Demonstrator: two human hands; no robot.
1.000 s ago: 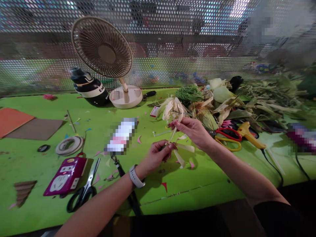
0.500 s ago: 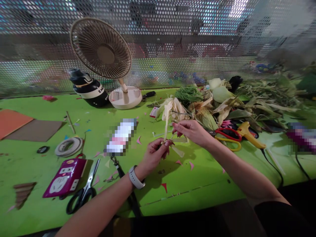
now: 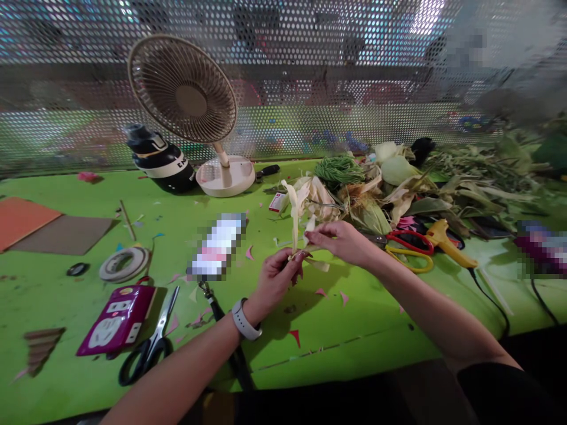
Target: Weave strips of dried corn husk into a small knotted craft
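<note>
My left hand [image 3: 280, 274] is closed in a pinch around the lower end of some pale corn husk strips. One long husk strip [image 3: 295, 221] stands upright from those fingers, its top bent over to the left. To the right, my right hand [image 3: 343, 241] pinches a second narrow husk strip [image 3: 310, 224], whose tip shows above the fingers. Another loose strip end [image 3: 319, 266] sticks out to the right below my hands. The join between the strips is hidden behind the left fingertips. Dried corn husks [image 3: 323, 198] lie just beyond.
A fan [image 3: 225, 177] and black bottle [image 3: 166, 168] stand at the back. Black scissors [image 3: 153, 345], a power strip [image 3: 117, 319], a tape roll [image 3: 124, 264] and a phone [image 3: 218, 245] lie left. Red-and-yellow-handled scissors [image 3: 416, 242] and a yellow glue gun [image 3: 452, 245] lie right, before piled husks [image 3: 465, 171].
My right hand has shifted slightly down and right, and the strip in it now shows upright above its fingers. The tall strip leans further left; my left hand stays put.
</note>
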